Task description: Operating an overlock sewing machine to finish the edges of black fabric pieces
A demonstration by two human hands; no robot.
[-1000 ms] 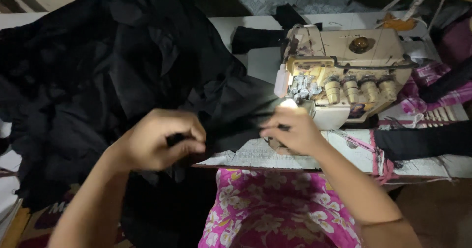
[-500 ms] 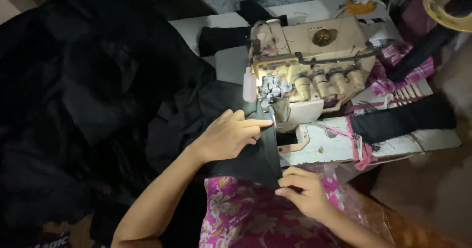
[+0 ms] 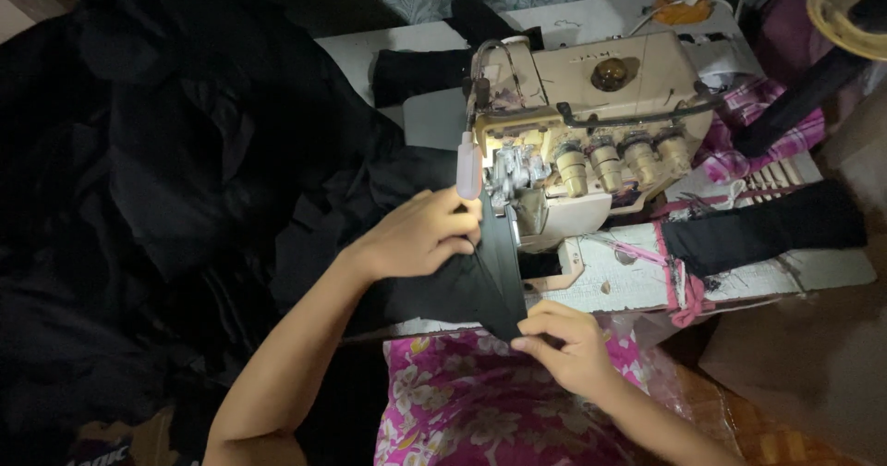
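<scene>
**Black fabric held taut at the foot of a cream overlock machine**

The person's left hand (image 3: 420,235) lies flat-knuckled on the black fabric (image 3: 462,286), fingers curled down and pressing the cloth against the table (image 3: 739,277) just beside the needle area of the sewing machine (image 3: 591,124); the placement reads as a way of steering the edge in line with the machine's foot; the right hand (image 3: 564,341) sits nearer the body, below the table's front edge, its fingertips pinching the lower corner of the same strip, so the piece is stretched between the two hands rather than hanging slack; the strip runs from the machine's foot down to that pinch, and the rest of the cloth spills away to the left into a large dark heap (image 3: 166,180) that covers most of that side; the heap seems parked there to keep its weight off the seam; a lamp on the machine lights the needle area, which is why the hands work close to it; four tension knobs (image 3: 619,161) line the machine's front; a separate black fabric strip (image 3: 767,230) rests on the table to the right, apart from the hands; a pink plaid cloth (image 3: 758,133) lies behind it; the floral pink garment (image 3: 480,411) covers the person's lap.
</scene>
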